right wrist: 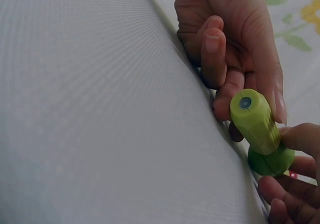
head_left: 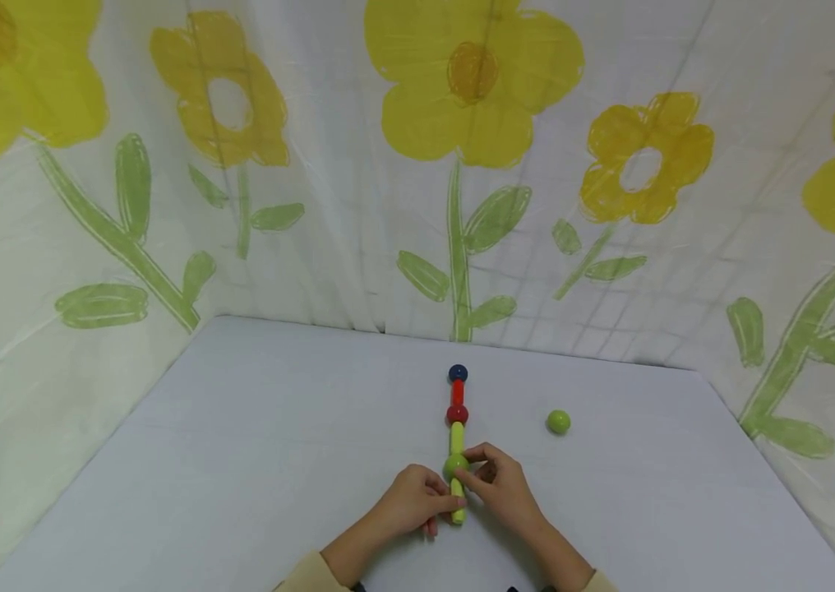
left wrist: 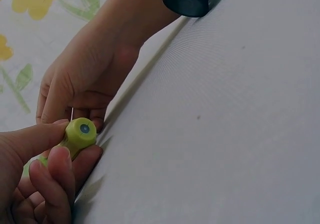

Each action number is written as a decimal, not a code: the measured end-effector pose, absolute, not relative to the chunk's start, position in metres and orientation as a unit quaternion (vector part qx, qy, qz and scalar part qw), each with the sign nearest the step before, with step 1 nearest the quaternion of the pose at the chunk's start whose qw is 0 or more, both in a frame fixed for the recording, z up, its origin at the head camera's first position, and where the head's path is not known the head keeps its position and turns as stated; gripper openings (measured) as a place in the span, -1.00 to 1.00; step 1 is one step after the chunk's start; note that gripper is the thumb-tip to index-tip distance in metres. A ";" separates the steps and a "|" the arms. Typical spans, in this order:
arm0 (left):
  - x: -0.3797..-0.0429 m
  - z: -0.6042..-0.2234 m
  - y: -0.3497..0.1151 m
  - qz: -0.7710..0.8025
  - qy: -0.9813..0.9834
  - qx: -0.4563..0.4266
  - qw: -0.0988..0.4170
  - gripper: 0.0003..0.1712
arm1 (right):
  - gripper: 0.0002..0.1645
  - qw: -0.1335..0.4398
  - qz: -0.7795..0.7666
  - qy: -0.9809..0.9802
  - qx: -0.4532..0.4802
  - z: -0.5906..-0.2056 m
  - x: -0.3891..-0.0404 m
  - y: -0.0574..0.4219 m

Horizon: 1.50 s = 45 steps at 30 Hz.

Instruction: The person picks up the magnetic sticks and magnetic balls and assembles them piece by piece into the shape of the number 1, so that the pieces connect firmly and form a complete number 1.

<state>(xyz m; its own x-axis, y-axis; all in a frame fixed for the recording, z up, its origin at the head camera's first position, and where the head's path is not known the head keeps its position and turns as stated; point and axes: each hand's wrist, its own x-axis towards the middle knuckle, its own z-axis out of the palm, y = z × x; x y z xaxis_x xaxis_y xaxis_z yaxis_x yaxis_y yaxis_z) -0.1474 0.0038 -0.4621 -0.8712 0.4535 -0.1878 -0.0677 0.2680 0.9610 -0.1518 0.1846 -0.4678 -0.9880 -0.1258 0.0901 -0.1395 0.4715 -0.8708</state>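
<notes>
A straight chain of balls and rods lies on the table. From its far end come a dark blue ball [head_left: 458, 373], a red rod [head_left: 458, 393], a red ball [head_left: 458, 413], a yellow-green rod [head_left: 457, 437], a green ball [head_left: 454, 466] and a nearer yellow-green rod [head_left: 458, 516]. My left hand [head_left: 412, 498] pinches that nearer rod between thumb and fingers. With thumb and fingertips, my right hand [head_left: 504, 487] grips the green ball. A small grey disc [right wrist: 245, 103] shows in the near rod's end in the right wrist view.
A loose green ball [head_left: 558, 422] sits on the white table [head_left: 277, 427], right of the chain. Behind the table hangs a white cloth [head_left: 336, 247] with painted yellow flowers. A dark cylindrical device [left wrist: 186, 1] is at the right wrist.
</notes>
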 end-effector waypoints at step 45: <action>-0.148 -0.465 0.004 0.592 0.763 0.115 0.235 -0.79 | -0.61 0.167 0.426 -0.888 -0.044 -0.456 -0.191 0.263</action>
